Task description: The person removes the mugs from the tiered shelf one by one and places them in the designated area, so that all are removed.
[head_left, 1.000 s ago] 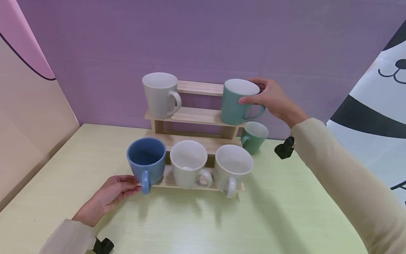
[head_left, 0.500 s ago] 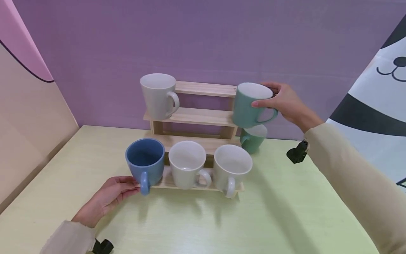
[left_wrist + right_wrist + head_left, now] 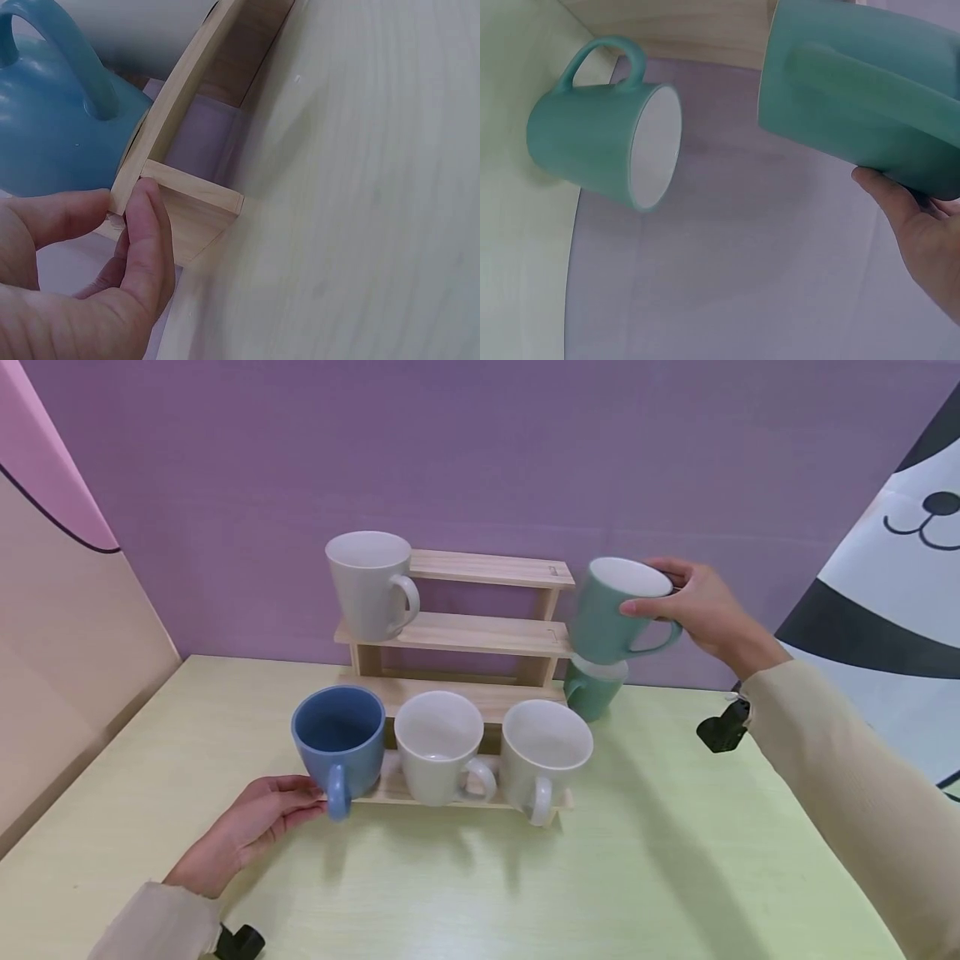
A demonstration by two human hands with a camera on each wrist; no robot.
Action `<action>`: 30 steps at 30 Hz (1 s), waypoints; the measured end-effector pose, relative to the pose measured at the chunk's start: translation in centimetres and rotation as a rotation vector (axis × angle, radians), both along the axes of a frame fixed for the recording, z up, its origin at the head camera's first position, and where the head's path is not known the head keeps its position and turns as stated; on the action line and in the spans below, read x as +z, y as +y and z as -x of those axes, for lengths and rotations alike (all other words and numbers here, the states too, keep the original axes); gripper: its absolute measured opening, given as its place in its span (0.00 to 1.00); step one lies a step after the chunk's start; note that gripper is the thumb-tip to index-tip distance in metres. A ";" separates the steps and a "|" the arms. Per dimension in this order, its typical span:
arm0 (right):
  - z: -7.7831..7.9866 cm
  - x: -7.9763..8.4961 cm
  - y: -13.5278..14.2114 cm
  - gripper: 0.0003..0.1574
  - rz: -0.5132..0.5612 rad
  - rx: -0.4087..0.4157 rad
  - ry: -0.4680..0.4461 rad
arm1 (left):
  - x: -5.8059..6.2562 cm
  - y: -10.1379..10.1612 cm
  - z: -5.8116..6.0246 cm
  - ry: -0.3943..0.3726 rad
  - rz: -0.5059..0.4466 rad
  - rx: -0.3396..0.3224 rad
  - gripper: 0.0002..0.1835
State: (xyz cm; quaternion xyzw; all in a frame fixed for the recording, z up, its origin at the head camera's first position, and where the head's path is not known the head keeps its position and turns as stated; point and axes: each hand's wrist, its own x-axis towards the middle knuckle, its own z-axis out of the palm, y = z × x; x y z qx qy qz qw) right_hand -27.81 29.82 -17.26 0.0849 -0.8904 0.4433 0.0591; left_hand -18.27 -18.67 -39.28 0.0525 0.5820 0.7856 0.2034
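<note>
My right hand (image 3: 697, 606) grips a teal mug (image 3: 611, 618) near its rim, thumb on the front side. The mug hangs just off the right end of the wooden tiered rack (image 3: 487, 633), its handle pointing right. A second green mug (image 3: 592, 142) stands on the table beside the rack, partly covered by the held one in the head view. My left hand (image 3: 255, 827) pinches the lowest step's left corner (image 3: 124, 202) between thumb and fingers. Right above it sits a blue mug (image 3: 337, 735) on that step.
Two white mugs, one in the middle (image 3: 438, 747) and one at the right (image 3: 543, 756), share the lowest step with the blue one. A grey-white mug (image 3: 371, 585) stands higher up at the left. Behind the pale table (image 3: 420, 893) rises a purple wall (image 3: 480, 452).
The teal mug in my right hand has moved rightward from over the rack's upper right end to beside it. My left hand keeps its hold on the rack's corner.
</note>
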 end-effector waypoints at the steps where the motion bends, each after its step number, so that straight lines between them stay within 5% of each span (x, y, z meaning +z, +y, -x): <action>1: 0.0 -0.1 0.2 0.39 -0.003 -0.005 -0.002 | 0.0 0.0 0.0 -0.003 0.004 0.003 0.12; 20: 0.1 -2.4 3.9 0.37 -0.025 -0.056 -0.019 | 0.0 -0.3 -0.3 -0.005 0.017 0.012 0.12; 30: 0.3 -3.4 5.5 0.48 -0.091 -0.104 -0.052 | 0.0 -0.4 -0.6 0.007 -0.017 -0.003 0.13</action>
